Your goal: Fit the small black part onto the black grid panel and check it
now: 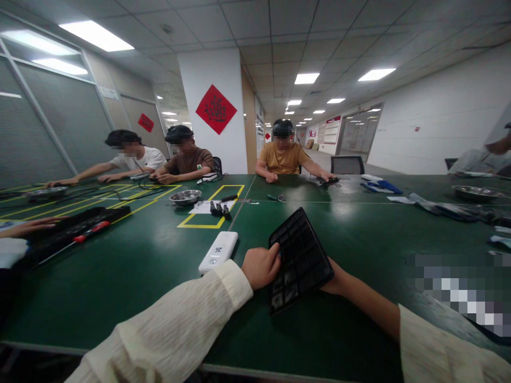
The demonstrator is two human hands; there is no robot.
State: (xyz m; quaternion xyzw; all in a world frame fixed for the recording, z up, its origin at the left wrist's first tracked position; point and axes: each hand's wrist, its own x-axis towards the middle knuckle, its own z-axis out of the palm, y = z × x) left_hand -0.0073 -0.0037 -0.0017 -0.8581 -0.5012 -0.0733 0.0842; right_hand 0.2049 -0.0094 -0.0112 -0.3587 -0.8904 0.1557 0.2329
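A black tray (299, 255) divided into several square compartments is tilted up above the green table. My right hand (333, 277) supports it from behind at the right edge, its fingers mostly hidden by the tray. At the tray's left side, my left hand (261, 266) is closed, with thumb and finger together over a compartment. A tiny bit of blue shows at those fingertips, too small to name. Just beyond my left wrist lies a white power bank (219, 252) marked 26.
Further up the green table (159, 266) are a metal bowl (186, 198), several black cylindrical parts (221, 209) on white paper and pliers (276, 198). At left, a black case (75, 229) holds a red-handled screwdriver (91, 231). Other people sit around the table.
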